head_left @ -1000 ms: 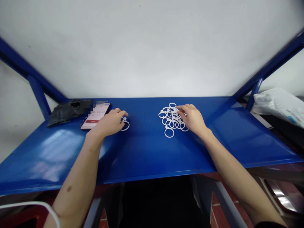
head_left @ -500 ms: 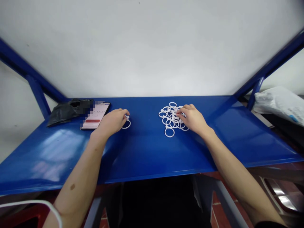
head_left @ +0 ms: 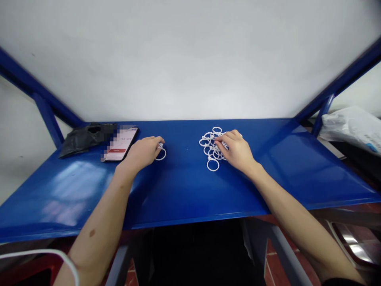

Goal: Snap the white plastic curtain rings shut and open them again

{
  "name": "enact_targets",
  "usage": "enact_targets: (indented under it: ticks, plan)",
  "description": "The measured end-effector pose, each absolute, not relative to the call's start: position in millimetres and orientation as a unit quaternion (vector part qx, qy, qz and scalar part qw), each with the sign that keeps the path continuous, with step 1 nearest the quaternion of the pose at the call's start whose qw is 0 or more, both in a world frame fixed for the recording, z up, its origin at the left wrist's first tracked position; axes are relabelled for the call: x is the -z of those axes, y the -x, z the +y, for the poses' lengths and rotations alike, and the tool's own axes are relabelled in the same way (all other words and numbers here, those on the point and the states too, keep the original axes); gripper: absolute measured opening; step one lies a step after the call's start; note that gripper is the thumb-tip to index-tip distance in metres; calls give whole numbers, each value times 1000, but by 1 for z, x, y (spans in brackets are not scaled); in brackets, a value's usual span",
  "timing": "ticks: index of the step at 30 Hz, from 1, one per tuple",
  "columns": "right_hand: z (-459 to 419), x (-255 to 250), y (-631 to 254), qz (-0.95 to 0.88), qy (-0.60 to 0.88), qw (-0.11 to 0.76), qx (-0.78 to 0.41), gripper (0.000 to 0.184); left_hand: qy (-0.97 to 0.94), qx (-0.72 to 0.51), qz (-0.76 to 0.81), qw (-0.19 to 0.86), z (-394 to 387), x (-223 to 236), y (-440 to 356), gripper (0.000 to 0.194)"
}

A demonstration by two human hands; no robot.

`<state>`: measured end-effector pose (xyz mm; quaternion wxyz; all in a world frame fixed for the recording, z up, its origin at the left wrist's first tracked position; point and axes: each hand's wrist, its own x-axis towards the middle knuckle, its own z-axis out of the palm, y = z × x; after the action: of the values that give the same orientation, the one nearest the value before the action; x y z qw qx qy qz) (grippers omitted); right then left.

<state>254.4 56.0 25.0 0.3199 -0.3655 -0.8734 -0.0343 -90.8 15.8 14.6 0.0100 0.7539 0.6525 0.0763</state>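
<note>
A heap of white plastic curtain rings [head_left: 213,165], each with a small eyelet, lies on the blue table right of centre. My right hand [head_left: 236,150] rests over the heap's right side, covering part of it. Its thumb and fingertips are closed on a ring there; which one is hard to make out. To the left, my left hand [head_left: 145,151] pinches the eyelet end of a separate white curtain ring [head_left: 161,154] low over the tabletop. The ring's round part shows beside the thumb; the fingers partly hide its top.
Beside my left hand lies a phone [head_left: 119,143] with a timer on its screen. A black plastic bag [head_left: 79,141] is at the far left. Blue frame bars [head_left: 49,119] rise at both sides. A clear plastic package [head_left: 351,127] sits at the right, beyond the blue table [head_left: 184,190].
My right hand has shifted left over the heap, covering more of its middle. My left hand and its ring have moved slightly to the right.
</note>
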Motion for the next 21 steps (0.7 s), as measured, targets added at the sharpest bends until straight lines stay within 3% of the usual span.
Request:
enact_targets:
  ticks: [6, 10, 17, 21]
  plan:
    - [39, -19, -234, -907, 285, 310, -10, 23, -765, -212, 603, 80, 11, -24, 63, 25]
    - [25, -16, -222, -908, 272, 309, -75, 23, -778, -290, 552, 74, 3, -24, 30, 25]
    - [9, -10, -209, -813, 301, 360, -344, 19, -806, -362, 468, 25, -7, -16, 0, 24]
    - [10, -11, -207, -775, 309, 385, -394, 19, -798, -371, 474, 27, -7, -16, 1, 22]
